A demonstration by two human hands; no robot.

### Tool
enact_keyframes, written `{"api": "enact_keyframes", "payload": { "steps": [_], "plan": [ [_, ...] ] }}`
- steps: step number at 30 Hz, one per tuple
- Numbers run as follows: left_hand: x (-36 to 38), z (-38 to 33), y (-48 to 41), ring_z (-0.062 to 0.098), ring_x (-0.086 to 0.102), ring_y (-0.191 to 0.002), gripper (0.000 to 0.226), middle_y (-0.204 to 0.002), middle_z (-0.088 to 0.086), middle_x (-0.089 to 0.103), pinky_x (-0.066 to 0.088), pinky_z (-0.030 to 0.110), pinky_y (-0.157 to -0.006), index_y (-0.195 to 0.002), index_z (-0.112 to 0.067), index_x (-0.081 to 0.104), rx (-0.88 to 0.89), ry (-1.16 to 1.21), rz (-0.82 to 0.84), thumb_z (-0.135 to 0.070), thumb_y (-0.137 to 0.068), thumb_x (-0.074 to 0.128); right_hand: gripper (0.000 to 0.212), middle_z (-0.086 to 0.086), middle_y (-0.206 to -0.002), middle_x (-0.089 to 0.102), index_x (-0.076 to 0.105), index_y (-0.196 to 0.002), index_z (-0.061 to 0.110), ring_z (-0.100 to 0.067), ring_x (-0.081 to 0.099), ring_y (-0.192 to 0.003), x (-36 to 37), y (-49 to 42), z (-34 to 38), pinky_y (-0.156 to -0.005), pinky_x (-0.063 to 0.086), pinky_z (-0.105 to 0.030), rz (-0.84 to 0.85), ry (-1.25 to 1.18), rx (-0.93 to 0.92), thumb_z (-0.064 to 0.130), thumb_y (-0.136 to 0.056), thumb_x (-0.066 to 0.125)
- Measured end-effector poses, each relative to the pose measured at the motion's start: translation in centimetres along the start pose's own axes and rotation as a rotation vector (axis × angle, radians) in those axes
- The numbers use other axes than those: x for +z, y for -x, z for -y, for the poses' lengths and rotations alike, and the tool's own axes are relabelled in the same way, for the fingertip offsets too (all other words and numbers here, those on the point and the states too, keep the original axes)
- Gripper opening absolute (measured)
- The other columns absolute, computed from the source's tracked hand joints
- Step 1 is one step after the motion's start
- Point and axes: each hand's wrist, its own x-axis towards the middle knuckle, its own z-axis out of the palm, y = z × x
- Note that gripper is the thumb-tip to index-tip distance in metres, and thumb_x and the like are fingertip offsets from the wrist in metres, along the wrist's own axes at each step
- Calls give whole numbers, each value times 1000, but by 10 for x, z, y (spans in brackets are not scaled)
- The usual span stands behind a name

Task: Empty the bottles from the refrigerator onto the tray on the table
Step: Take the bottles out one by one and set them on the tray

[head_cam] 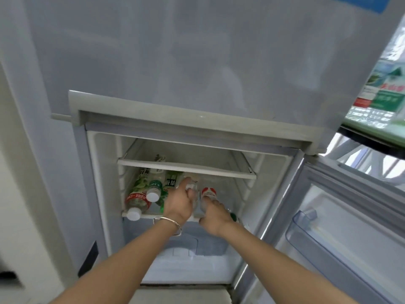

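left grip (pixel 183 200): hand reaches into the open refrigerator (pixel 153 62), fingers curled around a clear bottle (pixel 191 187) lying on the middle shelf (pixel 192 217); grasping it. silver bracelet (pixel 167 223) on that wrist.

right grip (pixel 215 213): hand just beside the left one, fingers closed around the neck end of a red-labelled bottle (pixel 208 192), which lies on the same shelf, label end pointing to the back. a green cap (pixel 233 216) shows right beside this hand; whose bottle it belongs to, cannot tell.

left of the left grip, same shelf: three more bottles lying side by side, caps towards the front. white-capped bottle with red and green label (pixel 137 199) at the shelf's left edge, small white-capped bottle (pixel 154 189) next to it, green bottle (pixel 169 183) touching the left hand.

upper shelf (pixel 186 167) above both hands. refrigerator door (pixel 341 216) swung open on the right, with a clear door bin (pixel 306 229).
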Motion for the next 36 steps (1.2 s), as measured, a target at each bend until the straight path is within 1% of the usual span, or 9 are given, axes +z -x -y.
{"api": "enact_keyframes", "payload": {
  "steps": [6, 8, 12, 16, 18, 22, 27, 31, 36],
  "plan": [
    [-48, -29, 28, 34, 60, -76, 17, -83, 10, 61, 38, 32, -59, -104, -19, 50, 258, -252, -22, -21, -89, 41, 97, -10, -151, 37, 5, -152, 27, -33, 47, -130, -12, 24, 17, -103, 44, -45, -31, -142, 1, 26, -78, 69],
    [-61, -43, 38, 33, 61, -77, 20, -83, 9, 60, 42, 33, -61, -107, -19, 48, 320, -347, 5, -20, -87, 45, 103, -9, -143, 44, 4, -150, 26, -31, 52, -124, -22, 40, 24, -100, 47, -44, 11, -186, 0, 33, -75, 75],
    [-86, -69, 55, 30, 66, -83, 34, -92, 5, 69, 42, 33, -62, -118, -20, 46, 455, -465, 21, -43, -92, 42, 96, -3, -136, 49, 23, -145, 14, -22, 51, -123, -50, 84, 28, -100, 43, -28, 86, -252, -79, 28, -71, 83],
    [-112, -95, 66, 26, 68, -85, 41, -91, 2, 72, 43, 32, -63, -113, -20, 50, 669, -518, -30, -53, -93, 35, 80, 1, -128, 57, 43, -137, 13, -16, 54, -120, -82, 122, 26, -96, 43, -24, 103, -375, -63, 18, -70, 85],
    [-125, -111, 70, 24, 67, -74, 45, -83, 1, 71, 49, 31, -62, -112, -21, 50, 786, -502, -46, -53, -89, 27, 65, -4, -126, 62, 54, -128, 12, -20, 58, -116, -100, 134, 25, -100, 47, -31, 128, -389, -57, 11, -70, 83],
    [-149, -159, 82, 21, 60, -61, 60, -76, 0, 68, 39, 28, -53, -107, -21, 51, 997, -412, -116, -54, -77, 11, 82, -5, -128, 59, 49, -132, 18, -25, 57, -118, -138, 168, 18, -103, 48, -41, 66, -435, -49, 15, -58, 84],
    [-171, -234, 99, 9, 48, -50, 52, -63, -9, 61, 24, 13, -46, -98, -23, 63, 1158, -228, -243, -57, -87, 26, 64, -9, -116, 65, 58, -119, 11, -24, 62, -108, -198, 221, 11, -92, 55, -37, -116, -565, -85, -1, -60, 80],
    [-184, -313, 104, -2, 44, -53, 50, -67, -13, 49, 35, 17, -50, -112, -22, 63, 1190, 50, -276, -59, -90, 38, 56, -4, -109, 71, 61, -117, 13, -16, 68, -99, -257, 257, -1, -86, 56, -25, -348, -694, -124, 2, -66, 82],
    [-164, -382, 105, 6, 52, -64, 40, -82, -5, 53, 48, 28, -61, -124, -15, 49, 1091, 445, -266, -44, -99, 37, 75, -10, -116, 67, 45, -135, 7, -21, 69, -95, -328, 278, -27, -78, 57, -27, -683, -844, -47, 17, -71, 83]
  ]
}}
